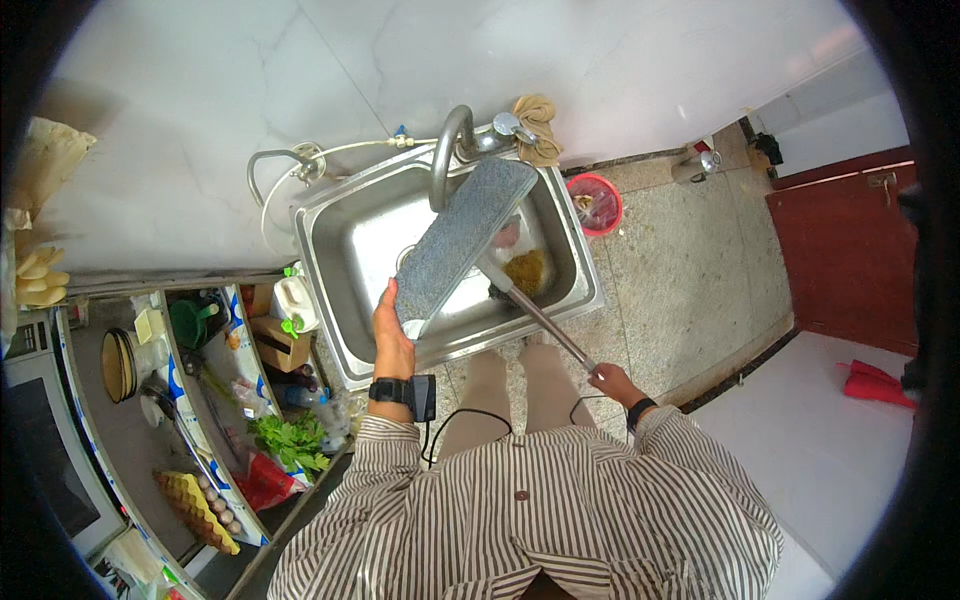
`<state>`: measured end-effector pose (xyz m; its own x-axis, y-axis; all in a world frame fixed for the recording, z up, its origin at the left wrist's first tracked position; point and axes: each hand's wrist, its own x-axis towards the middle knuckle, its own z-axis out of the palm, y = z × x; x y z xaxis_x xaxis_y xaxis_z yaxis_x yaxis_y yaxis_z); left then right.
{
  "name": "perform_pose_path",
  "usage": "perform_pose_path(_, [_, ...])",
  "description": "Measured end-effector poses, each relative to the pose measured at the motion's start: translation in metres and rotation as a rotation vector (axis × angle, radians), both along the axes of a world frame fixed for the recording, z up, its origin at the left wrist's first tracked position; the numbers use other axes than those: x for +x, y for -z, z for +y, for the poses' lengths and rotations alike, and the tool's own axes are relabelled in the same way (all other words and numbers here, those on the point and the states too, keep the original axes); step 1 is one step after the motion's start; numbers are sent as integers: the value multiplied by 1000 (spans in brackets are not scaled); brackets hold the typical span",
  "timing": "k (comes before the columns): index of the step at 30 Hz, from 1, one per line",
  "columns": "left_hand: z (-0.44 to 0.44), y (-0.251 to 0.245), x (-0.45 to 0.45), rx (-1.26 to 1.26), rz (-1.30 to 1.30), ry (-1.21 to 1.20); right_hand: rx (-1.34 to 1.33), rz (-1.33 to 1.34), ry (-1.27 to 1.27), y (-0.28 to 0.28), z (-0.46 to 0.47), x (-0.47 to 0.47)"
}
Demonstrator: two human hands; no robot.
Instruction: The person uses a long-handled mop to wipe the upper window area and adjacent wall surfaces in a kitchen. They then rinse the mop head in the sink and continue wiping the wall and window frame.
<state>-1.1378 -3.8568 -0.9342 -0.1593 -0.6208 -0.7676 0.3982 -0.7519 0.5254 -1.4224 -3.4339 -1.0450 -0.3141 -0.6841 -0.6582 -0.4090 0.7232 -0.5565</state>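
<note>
A flat mop head with a grey-blue cloth pad (pixel 465 232) is tilted over a stainless steel sink (pixel 360 225), its pad side facing up. My left hand (pixel 393 322) grips the near left end of the mop head. Its metal pole (pixel 551 322) slants down to the right, and my right hand (pixel 616 384) is closed around it. The curved faucet (pixel 448 142) stands just behind the pad. A yellow-brown scrubber (pixel 525 271) lies in the right part of the basin, beside a pinkish item (pixel 507 234) partly hidden by the mop.
A red bin (pixel 596 204) stands right of the sink, and a tan cloth (pixel 537 124) lies by the tap lever. Left are a white jug (pixel 294 304) and shelves holding leafy greens (pixel 292 442) and eggs (pixel 217 506). A dark red door (pixel 844 255) is at far right.
</note>
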Motion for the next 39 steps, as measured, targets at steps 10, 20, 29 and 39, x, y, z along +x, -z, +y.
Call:
perform_pose_path(10, [7, -7, 8, -560, -436, 7, 4, -201, 160, -92, 1, 16])
perform_pose_path(20, [73, 25, 15, -633, -393, 53, -140, 29, 119, -156, 88, 25])
perform_pose_path(29, [82, 2, 44, -448, -213, 66, -49, 17, 22, -186, 77, 24])
perform_pose_path(39, [68, 33, 156, -247, -114, -6, -62, 28, -150, -185, 10, 41])
